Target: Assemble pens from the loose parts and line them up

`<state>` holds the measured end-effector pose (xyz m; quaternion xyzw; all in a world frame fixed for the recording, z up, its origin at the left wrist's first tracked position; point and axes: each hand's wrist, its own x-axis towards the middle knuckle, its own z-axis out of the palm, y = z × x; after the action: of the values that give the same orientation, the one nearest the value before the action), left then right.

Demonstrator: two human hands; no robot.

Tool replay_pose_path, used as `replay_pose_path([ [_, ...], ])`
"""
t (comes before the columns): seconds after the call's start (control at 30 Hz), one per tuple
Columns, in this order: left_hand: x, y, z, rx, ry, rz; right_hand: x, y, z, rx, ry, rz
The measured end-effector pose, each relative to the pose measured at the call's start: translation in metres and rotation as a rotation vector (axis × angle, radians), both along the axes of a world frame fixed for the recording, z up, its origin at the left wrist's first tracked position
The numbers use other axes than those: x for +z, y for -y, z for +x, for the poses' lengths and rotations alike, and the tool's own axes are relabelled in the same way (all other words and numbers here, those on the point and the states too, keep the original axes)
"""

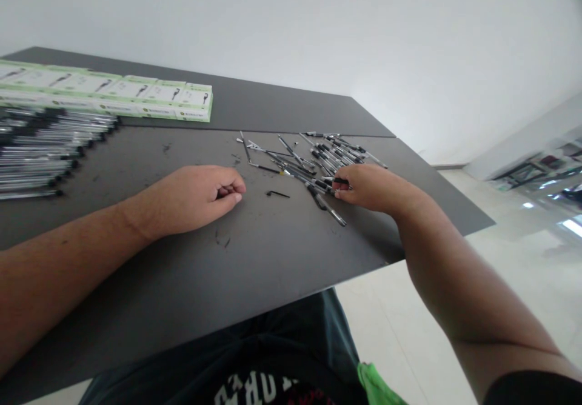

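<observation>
My left hand [195, 199] rests on the dark grey table with its fingers curled loosely in; no object shows in it. My right hand [370, 188] is at the near right side of a loose pile of pens [334, 153], its thumb and fingers closed on a pen [342, 181] with a black part. More pens and thin refills lie crosswise to the left of that hand. One clear pen [334, 211] points toward the table's front edge. Between my hands lies a small bent black piece [277, 194], apart from both.
Several white and green boxes [195, 103] stand in a row at the back left. In front of them, many clear pens with black ends [40, 156] lie side by side. Small dark scraps dot the grey table [254, 259]. Its right edge borders the pale floor.
</observation>
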<state>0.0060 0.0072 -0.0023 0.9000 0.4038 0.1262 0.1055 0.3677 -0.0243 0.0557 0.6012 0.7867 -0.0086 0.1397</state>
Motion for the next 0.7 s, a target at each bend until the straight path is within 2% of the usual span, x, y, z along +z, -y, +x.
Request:
replay_pose_path([
  [0.3, 0.000, 0.000, -0.001, -0.004, -0.009, -0.010, -0.006, -0.020, -0.017, 0.122, 0.047, 0.091],
  [0.7, -0.001, 0.001, -0.001, -0.029, -0.013, 0.004, 0.000, -0.073, -0.060, 0.247, 0.090, 0.029],
])
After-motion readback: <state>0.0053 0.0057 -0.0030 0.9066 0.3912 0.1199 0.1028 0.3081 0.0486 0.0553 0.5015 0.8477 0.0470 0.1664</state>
